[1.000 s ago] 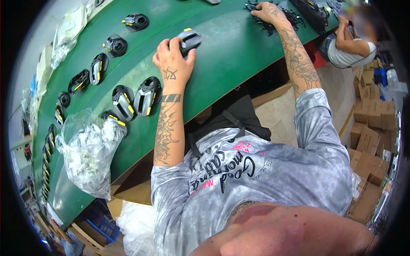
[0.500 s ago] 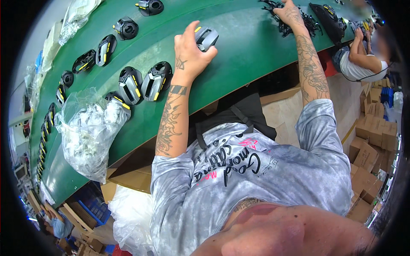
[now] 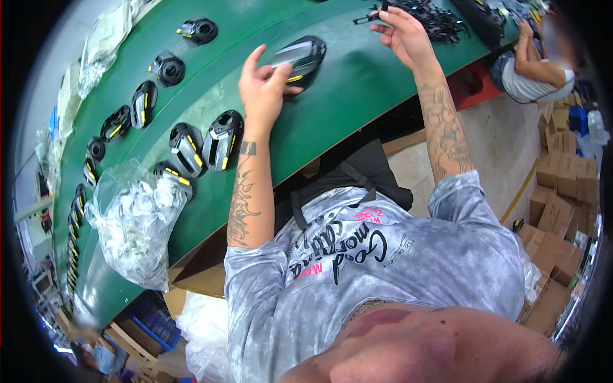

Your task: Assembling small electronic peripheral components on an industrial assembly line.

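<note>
My left hand (image 3: 263,92) grips the near-left edge of a black-and-grey plastic shell (image 3: 305,56) with yellow accents, the thumb over the edge and the index finger stretched up and free. The shell is tilted and somewhat blurred. Farther right, above the green table, my right hand (image 3: 407,41) pinches a small thin black plastic piece (image 3: 368,19) between thumb and fingers. Just beyond that hand lies a tangled pile of similar black parts (image 3: 437,20).
More shells (image 3: 223,140) stand in rows along the green table (image 3: 325,121) on the left. A clear plastic bag of parts (image 3: 137,230) rests at its near edge. Another person (image 3: 536,70) works at the right end. Cardboard boxes (image 3: 559,220) are stacked on the floor.
My right hand has left the pile with a black piece and moved left. The shell has been turned, and my left hand has shifted from over it to its near-left edge.
</note>
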{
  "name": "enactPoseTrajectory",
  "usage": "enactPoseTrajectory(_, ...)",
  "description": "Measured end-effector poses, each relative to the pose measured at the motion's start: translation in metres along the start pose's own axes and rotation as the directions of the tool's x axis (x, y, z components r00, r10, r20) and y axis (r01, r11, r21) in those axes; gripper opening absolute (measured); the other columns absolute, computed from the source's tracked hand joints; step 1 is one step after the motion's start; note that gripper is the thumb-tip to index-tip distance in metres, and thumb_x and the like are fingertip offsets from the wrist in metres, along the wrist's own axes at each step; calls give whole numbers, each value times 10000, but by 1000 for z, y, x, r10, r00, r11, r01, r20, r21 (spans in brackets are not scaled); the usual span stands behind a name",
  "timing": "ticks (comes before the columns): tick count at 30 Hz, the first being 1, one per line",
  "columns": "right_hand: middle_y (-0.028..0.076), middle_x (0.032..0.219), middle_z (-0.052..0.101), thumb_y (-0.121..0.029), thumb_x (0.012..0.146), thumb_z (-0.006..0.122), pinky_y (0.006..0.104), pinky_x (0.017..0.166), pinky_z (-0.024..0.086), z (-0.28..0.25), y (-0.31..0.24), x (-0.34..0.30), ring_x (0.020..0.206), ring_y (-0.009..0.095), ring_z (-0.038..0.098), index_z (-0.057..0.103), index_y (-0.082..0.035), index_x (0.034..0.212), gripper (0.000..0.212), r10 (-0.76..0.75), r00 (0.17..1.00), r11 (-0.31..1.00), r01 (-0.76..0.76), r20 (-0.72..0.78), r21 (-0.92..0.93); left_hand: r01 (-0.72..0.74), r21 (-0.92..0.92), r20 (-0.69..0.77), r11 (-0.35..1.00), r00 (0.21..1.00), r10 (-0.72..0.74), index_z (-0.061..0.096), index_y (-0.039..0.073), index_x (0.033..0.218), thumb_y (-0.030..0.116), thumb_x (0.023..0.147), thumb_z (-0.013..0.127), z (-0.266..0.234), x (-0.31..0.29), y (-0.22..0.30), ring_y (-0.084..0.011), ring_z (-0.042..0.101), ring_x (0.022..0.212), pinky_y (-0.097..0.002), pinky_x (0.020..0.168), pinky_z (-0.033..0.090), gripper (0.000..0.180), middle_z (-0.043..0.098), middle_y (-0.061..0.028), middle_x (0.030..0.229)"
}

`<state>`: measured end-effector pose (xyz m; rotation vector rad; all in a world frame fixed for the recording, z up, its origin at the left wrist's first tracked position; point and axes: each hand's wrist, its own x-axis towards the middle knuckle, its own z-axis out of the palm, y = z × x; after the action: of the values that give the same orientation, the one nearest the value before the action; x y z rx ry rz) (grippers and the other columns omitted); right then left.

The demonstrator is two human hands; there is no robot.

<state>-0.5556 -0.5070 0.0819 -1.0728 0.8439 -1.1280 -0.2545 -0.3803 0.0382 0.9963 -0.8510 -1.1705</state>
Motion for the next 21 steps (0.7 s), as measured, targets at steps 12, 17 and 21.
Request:
enactPoseTrajectory(12, 5, 881, 712, -225, 938, 810, 240, 734, 507, 113, 86, -27, 818, 72, 622, 752, -5, 1000, 236, -322, 947, 878, 302, 9, -372, 68, -192, 149, 979, 988, -40, 519, -101, 1430, -99, 919, 566, 7, 0, -10, -201, 689, 1112, -343, 953, 616, 513, 668, -139, 1217)
enactPoseTrajectory(17, -25, 827, 666, -214, 951, 792, 232, 681, 478, 110, 93, -26, 750, 57, 571, 731, -17, 972, 207, -332, 943, 894, 311, -11, -322, -12, -84, 155, 996, 988, 25, 436, -121, 1491, -107, 913, 602, -2, 5, -22, -261, 675, 1163, -409, 1027, 592, 602, 616, -211, 1334)
enactPoseTrajectory(21, -33, 797, 648, -209, 949, 787, 226, 647, 455, 104, 98, -25, 718, 43, 538, 713, -18, 955, 205, -353, 935, 879, 346, 40, -329, 48, -130, 185, 990, 982, -23, 414, -128, 1507, -89, 914, 629, -6, 8, -25, -252, 670, 1163, -411, 1025, 586, 632, 610, -200, 1346)
